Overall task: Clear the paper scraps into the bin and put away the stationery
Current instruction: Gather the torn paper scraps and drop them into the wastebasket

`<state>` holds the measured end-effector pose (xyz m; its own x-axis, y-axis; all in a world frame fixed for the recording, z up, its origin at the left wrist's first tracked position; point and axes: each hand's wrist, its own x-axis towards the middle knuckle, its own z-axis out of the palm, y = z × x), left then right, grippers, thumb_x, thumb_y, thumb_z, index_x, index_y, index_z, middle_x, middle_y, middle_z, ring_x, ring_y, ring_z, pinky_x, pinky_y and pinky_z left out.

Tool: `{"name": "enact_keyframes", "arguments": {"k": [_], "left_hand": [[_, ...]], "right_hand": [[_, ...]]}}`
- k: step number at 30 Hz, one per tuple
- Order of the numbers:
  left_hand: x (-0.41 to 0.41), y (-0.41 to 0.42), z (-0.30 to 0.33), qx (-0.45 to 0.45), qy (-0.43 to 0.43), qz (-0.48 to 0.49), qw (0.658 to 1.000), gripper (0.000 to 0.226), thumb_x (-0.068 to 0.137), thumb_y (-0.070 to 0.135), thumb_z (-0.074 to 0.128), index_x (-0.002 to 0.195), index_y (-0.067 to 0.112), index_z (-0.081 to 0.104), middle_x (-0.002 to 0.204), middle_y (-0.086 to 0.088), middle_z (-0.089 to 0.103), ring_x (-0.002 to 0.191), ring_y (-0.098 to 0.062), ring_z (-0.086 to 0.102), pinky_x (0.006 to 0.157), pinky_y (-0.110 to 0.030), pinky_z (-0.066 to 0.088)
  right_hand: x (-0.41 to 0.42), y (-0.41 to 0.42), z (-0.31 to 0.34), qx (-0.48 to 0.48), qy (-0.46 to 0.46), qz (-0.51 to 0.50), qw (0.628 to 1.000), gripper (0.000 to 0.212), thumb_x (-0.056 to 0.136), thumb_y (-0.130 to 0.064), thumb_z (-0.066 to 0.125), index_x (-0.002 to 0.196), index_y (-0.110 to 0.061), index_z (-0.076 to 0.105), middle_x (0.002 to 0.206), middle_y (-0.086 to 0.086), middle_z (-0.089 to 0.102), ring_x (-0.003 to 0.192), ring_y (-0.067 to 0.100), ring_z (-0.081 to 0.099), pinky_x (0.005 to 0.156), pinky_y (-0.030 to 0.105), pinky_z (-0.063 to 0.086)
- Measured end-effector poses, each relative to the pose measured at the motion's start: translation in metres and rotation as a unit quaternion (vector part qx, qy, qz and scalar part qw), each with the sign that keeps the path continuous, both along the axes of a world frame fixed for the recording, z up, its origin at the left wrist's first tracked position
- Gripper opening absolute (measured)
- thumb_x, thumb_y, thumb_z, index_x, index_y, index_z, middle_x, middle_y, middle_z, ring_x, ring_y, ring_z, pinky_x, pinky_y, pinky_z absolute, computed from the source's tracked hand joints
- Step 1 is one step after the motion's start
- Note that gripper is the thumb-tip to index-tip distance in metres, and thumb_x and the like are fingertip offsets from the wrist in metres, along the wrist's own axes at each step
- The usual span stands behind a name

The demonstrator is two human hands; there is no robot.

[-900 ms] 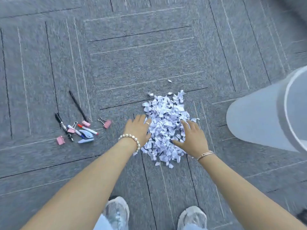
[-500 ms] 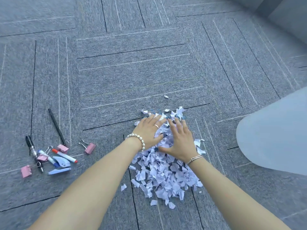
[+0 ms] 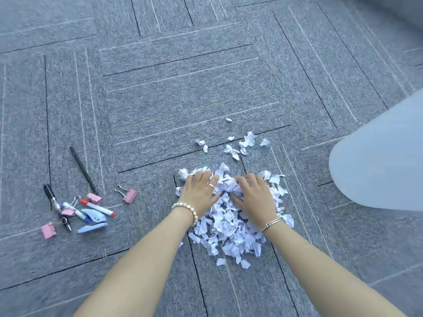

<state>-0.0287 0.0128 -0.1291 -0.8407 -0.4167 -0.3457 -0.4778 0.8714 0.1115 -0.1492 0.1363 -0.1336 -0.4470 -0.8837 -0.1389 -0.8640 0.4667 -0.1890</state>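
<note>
our left hand [image 3: 199, 193] and right hand [image 3: 254, 195] lie spread on the paper scraps [image 3: 231, 227], clasping nothing yet — a loose scoop risks scattering more onto the floor [image 3: 183, 99].

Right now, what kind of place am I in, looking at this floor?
Probably an office or a workroom. The floor is grey carpet tiles of the commercial kind, and office stationery lies on it: pink binder clips, pens and markers, beside a pile of paper scraps.
</note>
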Motion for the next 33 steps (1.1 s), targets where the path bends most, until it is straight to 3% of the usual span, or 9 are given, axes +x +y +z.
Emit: {"name": "enact_keyframes", "arguments": {"k": [3, 9, 15, 18, 21, 25, 28, 33], "left_hand": [[-0.008, 0.002, 0.006, 0.014, 0.004, -0.005, 1.000, 0.044, 0.094, 0.038, 0.037, 0.129, 0.013, 0.031, 0.123, -0.008, 0.041, 0.106, -0.019, 0.047, 0.079, -0.029, 0.051], [-0.022, -0.002, 0.047, 0.011, -0.006, -0.014, 1.000, 0.046, 0.094, 0.042, 0.031, 0.128, 0.011, 0.035, 0.119, -0.007, 0.050, 0.089, -0.020, 0.061, 0.059, -0.026, 0.048], [-0.038, -0.014, 0.122, -0.008, -0.006, -0.023, 1.000, 0.044, 0.094, 0.041, 0.031, 0.124, 0.011, 0.041, 0.112, -0.004, 0.054, 0.072, -0.013, 0.058, 0.051, -0.021, 0.047], [-0.047, -0.019, 0.164, -0.035, 0.024, -0.001, 0.999, 0.039, 0.095, 0.039, 0.031, 0.115, 0.010, 0.046, 0.098, -0.002, 0.055, 0.067, -0.011, 0.054, 0.051, -0.019, 0.048], [-0.062, -0.020, 0.205, -0.061, 0.047, 0.006, 0.997, 0.035, 0.096, 0.036, 0.030, 0.112, 0.010, 0.046, 0.093, -0.001, 0.055, 0.064, -0.013, 0.052, 0.051, -0.020, 0.049], [-0.083, -0.013, 0.249, -0.096, 0.083, -0.003, 0.992, 0.035, 0.096, 0.035, 0.028, 0.105, 0.008, 0.049, 0.081, 0.001, 0.048, 0.061, -0.012, 0.050, 0.043, -0.017, 0.039], [-0.097, -0.007, 0.271, -0.104, 0.113, -0.011, 0.988, 0.036, 0.095, 0.035, 0.028, 0.107, 0.009, 0.050, 0.084, 0.001, 0.055, 0.057, -0.011, 0.050, 0.039, -0.016, 0.032], [-0.132, 0.010, 0.306, -0.110, 0.151, -0.048, 0.981, 0.039, 0.094, 0.036, 0.028, 0.112, 0.010, 0.051, 0.097, -0.004, 0.062, 0.068, -0.016, 0.059, 0.046, -0.021, 0.044]], "right_hand": [[0.002, -0.003, 0.007, 0.043, -0.069, -0.015, 0.997, 0.038, 0.088, -0.042, 0.042, 0.113, -0.013, 0.043, 0.095, 0.005, 0.053, 0.085, 0.018, 0.048, 0.068, 0.028, 0.049], [-0.007, -0.019, 0.048, 0.065, -0.102, -0.021, 0.992, 0.028, 0.089, -0.037, 0.044, 0.100, -0.011, 0.043, 0.092, 0.008, 0.058, 0.078, 0.024, 0.055, 0.060, 0.034, 0.046], [-0.023, -0.013, 0.133, 0.050, -0.098, -0.042, 0.993, 0.029, 0.088, -0.037, 0.042, 0.102, -0.011, 0.043, 0.094, 0.011, 0.060, 0.073, 0.026, 0.053, 0.052, 0.028, 0.036], [-0.036, -0.007, 0.178, 0.039, -0.098, -0.064, 0.992, 0.026, 0.088, -0.035, 0.042, 0.095, -0.011, 0.042, 0.094, 0.013, 0.060, 0.078, 0.029, 0.056, 0.060, 0.033, 0.041], [-0.048, -0.002, 0.217, 0.028, -0.101, -0.083, 0.991, 0.023, 0.089, -0.036, 0.043, 0.084, -0.014, 0.036, 0.082, 0.008, 0.058, 0.068, 0.025, 0.052, 0.057, 0.032, 0.042], [-0.064, 0.006, 0.258, -0.016, -0.103, -0.117, 0.988, 0.027, 0.089, -0.037, 0.045, 0.093, -0.011, 0.042, 0.075, 0.005, 0.054, 0.066, 0.024, 0.053, 0.056, 0.032, 0.043], [-0.079, 0.014, 0.285, -0.047, -0.098, -0.144, 0.984, 0.030, 0.088, -0.035, 0.044, 0.103, -0.009, 0.045, 0.081, 0.010, 0.058, 0.074, 0.029, 0.056, 0.057, 0.032, 0.040], [-0.110, 0.035, 0.323, -0.118, -0.092, -0.199, 0.969, 0.018, 0.084, -0.029, 0.046, 0.082, -0.012, 0.043, 0.085, 0.018, 0.061, 0.081, 0.036, 0.056, 0.059, 0.033, 0.035]]}}
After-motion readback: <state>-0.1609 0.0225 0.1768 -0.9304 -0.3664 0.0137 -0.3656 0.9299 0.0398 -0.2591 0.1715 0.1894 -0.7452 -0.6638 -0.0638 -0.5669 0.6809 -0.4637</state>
